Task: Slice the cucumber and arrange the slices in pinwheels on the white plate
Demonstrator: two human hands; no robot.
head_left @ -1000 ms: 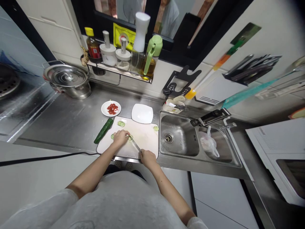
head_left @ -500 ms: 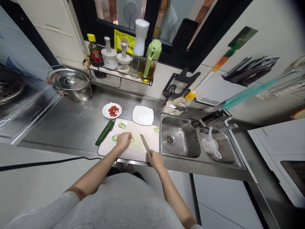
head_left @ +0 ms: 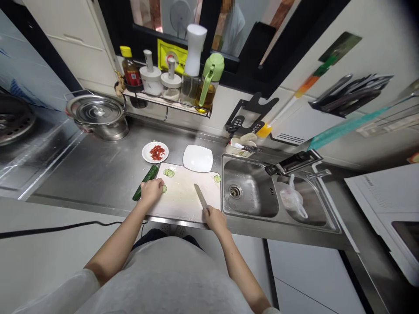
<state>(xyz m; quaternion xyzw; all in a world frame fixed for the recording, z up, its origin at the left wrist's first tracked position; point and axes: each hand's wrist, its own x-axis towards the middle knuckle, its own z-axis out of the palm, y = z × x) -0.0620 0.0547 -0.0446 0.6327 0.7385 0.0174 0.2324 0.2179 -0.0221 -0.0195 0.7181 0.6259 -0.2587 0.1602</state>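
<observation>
A white cutting board (head_left: 183,200) lies on the steel counter with a few cucumber slices (head_left: 169,173) on it. My left hand (head_left: 151,190) rests at the board's left edge, fingers curled over slices there, right beside the whole cucumber (head_left: 146,180). I cannot make out whether those fingers hold anything. My right hand (head_left: 214,218) is closed on the handle of a knife (head_left: 200,196), whose blade points away from me over the right part of the board. One more slice (head_left: 217,178) lies near the board's far right corner.
A small plate of chopped red chili (head_left: 155,152) and an empty white square plate (head_left: 197,158) sit behind the board. The sink (head_left: 249,192) is directly to the right. A lidded steel pot (head_left: 97,114) stands at the left, with a condiment rack (head_left: 170,83) on the wall.
My right hand drew the knife away from the slices to the right side of the board. My left hand slid left from the board's middle to its left edge, next to the cucumber.
</observation>
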